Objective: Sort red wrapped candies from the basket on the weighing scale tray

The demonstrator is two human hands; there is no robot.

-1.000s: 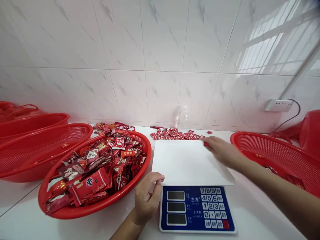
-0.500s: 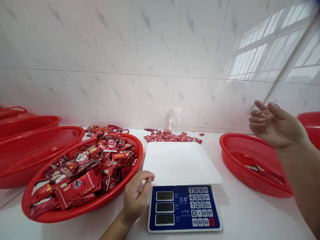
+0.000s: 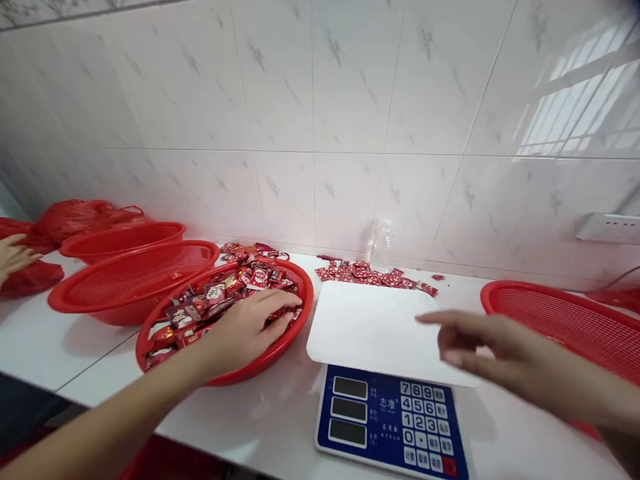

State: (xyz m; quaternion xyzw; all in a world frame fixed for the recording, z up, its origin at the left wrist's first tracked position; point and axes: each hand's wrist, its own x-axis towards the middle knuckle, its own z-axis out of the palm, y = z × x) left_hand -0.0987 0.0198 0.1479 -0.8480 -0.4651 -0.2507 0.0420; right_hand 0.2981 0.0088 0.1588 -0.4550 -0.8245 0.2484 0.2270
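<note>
My left hand (image 3: 250,330) is over the right side of a red oval basket (image 3: 303,283) heaped with small wrapped snack packets (image 3: 215,293). Its fingers reach down toward the packets with a gap between thumb and forefinger; I see nothing held. My right hand (image 3: 483,340) hovers above the right side of the scale's white pan (image 3: 370,327), forefinger stretched out and the other fingers loosely bent, holding nothing. Below the pan is the scale's blue panel (image 3: 390,423) with keys and dark displays. Behind the pan lies a row of small red packets (image 3: 365,272).
A second red basket (image 3: 565,300) stands at the right, partly behind my right arm. More red baskets (image 3: 135,283) and red plastic bags (image 3: 80,220) are at the left, with another person's hand (image 3: 15,257). A clear bottle (image 3: 383,247) stands by the tiled wall.
My left hand has moved from the pan's left edge to over the packet basket. My right hand has come down and left from above the right basket to the pan. The view has turned left.
</note>
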